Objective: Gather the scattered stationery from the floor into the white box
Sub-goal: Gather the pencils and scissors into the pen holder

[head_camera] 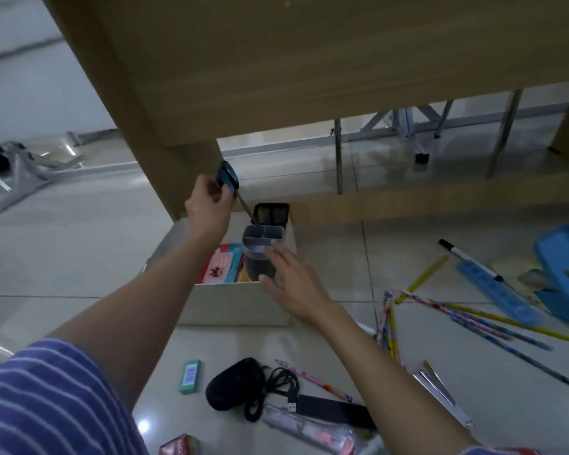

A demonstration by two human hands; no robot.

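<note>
the task is looking partly done. the left hand [207,208] is gripping blue-handled scissors [229,178], blade tip pointing down toward the grey divided plastic pen holder [262,244] standing in the white rectangular box [230,303] on the floor. the right hand [293,284] is touching that holder with relaxed, spread fingers. a pink and teal booklet [224,262] is already lying in the box. still waiting on the tiles: patterned pencils [473,315], a blue hole punch [565,274], a black computer mouse with cable [235,384] and a small green eraser [190,376].
</note>
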